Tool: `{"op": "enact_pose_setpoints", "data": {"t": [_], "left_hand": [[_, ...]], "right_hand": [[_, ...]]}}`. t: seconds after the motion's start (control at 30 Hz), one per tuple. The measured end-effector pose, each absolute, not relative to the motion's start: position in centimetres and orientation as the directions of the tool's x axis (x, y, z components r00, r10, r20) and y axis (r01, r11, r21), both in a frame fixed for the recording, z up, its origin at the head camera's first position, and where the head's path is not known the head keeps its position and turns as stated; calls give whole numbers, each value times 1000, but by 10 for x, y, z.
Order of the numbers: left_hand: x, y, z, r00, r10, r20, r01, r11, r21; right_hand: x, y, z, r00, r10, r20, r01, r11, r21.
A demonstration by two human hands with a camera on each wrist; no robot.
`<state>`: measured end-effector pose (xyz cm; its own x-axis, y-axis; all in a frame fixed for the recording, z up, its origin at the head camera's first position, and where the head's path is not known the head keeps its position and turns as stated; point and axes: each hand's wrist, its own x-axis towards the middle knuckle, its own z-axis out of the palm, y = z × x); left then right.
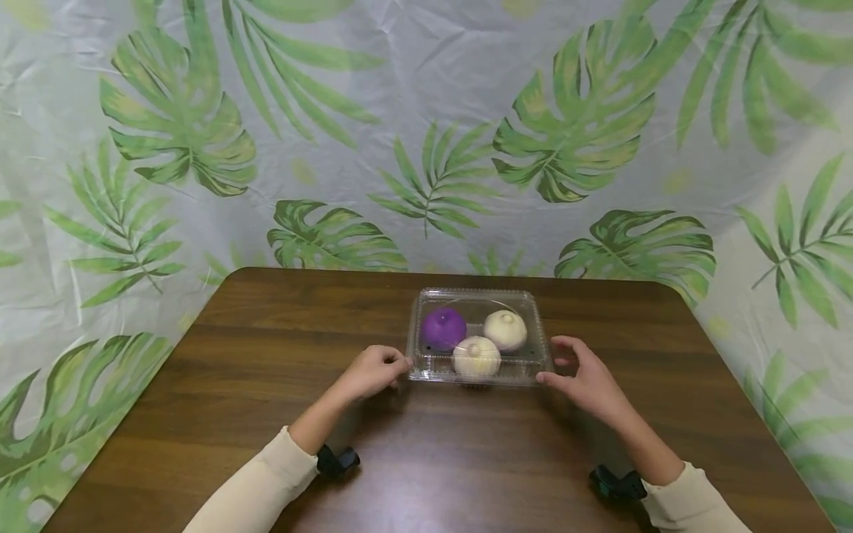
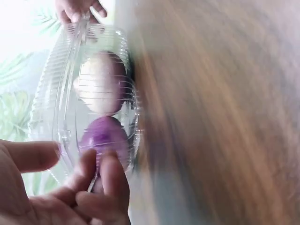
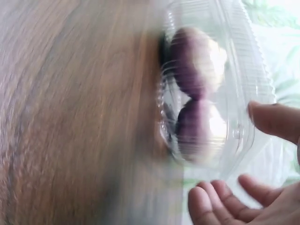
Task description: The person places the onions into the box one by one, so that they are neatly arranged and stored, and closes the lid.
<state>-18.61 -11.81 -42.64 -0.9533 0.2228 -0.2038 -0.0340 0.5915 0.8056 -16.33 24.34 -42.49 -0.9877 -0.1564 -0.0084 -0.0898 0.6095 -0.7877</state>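
Observation:
A clear plastic clamshell box [image 1: 436, 368] lies on the table with its lid down. Through it I see one purple round vegetable [image 1: 444, 329] and two creamy white ones, at the back right [image 1: 505, 330] and front middle [image 1: 476, 357]. They look like turnips or onions; the wrist views show purple sides on the pale ones. My left hand [image 1: 378, 372] holds the box's front left corner between thumb and curled fingers [image 2: 112, 176]. At the front right corner, the thumb of my right hand [image 1: 589, 381] touches the rim, while its other fingers [image 3: 199, 204] are relaxed and apart from the box.
The brown wooden table [image 1: 460, 459] extends around the box on all sides. Its far edge lies a little behind the box, against a leaf-print cloth [image 1: 426, 185]. Dark straps [image 1: 338, 462] circle both wrists below cream sleeves [image 1: 256, 488].

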Motion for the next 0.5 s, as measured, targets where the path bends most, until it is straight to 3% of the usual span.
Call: {"op": "enact_pose_setpoints", "data": {"t": [0.2, 0.37, 0.5], "left_hand": [[-188, -117, -433, -902, 294, -316, -178, 414, 893], [-191, -114, -435, -913, 251, -321, -218, 365, 905], [-191, -116, -437, -909, 251, -333, -236, 348, 907]], "right_hand": [[-165, 247, -428, -921, -258, -292, 147, 464, -873], [-167, 248, -430, -860, -346, -374, 259, 337, -905], [-169, 247, -430, -840, -360, -406, 303, 310, -901]]}}
